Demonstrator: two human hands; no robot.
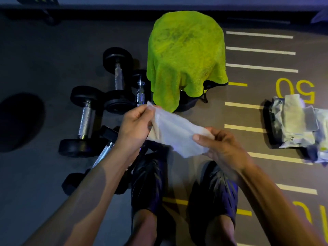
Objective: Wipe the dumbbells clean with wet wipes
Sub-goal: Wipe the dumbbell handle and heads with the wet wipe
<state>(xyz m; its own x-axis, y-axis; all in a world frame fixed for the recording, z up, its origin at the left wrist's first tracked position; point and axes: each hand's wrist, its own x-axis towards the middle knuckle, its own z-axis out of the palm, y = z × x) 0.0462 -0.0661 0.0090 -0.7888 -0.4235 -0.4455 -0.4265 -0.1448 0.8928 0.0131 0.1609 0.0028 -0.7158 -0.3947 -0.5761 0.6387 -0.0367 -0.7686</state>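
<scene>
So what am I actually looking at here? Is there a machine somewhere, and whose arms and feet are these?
No machine here: a person wears a camera on the head, so this single picture looks down at their own arms and shoes on a gym floor. The left hand and right hand each pinch one end of a white wet wipe, stretching it between them. Several black dumbbells lie on the floor at the left. A green towel is draped over some dark object ahead. At the right lies the wipes pack, with a sheet sticking out. Yellow and white lines mark the floor.
</scene>
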